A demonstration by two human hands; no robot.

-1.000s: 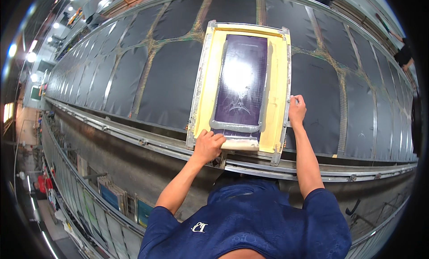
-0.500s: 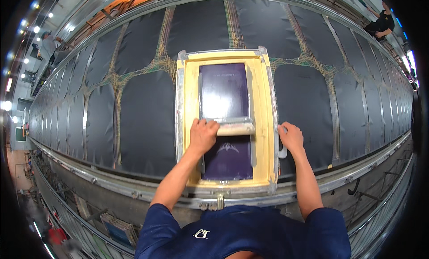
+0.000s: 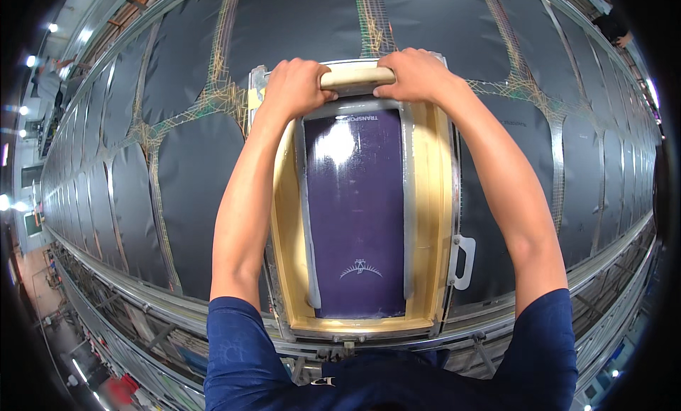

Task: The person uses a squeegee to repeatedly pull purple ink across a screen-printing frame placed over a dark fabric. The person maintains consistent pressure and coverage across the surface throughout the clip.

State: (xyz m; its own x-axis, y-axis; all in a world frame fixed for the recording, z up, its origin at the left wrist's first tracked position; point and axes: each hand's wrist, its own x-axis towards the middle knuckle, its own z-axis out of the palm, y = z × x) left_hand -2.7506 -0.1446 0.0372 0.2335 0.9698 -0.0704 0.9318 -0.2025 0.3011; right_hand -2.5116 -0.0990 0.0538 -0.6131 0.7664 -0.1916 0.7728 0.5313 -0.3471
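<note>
A long bench (image 3: 370, 14) carries rows of dark sheets (image 3: 298, 21), with a framed screen (image 3: 455, 198) lying over them. Its purple panel (image 3: 357, 212) looks glossy, with grey smears down both long sides and a pale fan-shaped mark near the closer end. The pale squeegee (image 3: 358, 78) has gone from mid-panel to the screen's far end, which suggests a pass has reached its limit there. The left hand (image 3: 294, 86) is curled round its left end; the right hand (image 3: 411, 74), newly moved from the frame's side by the white handle (image 3: 464, 262), grips the other.
</note>
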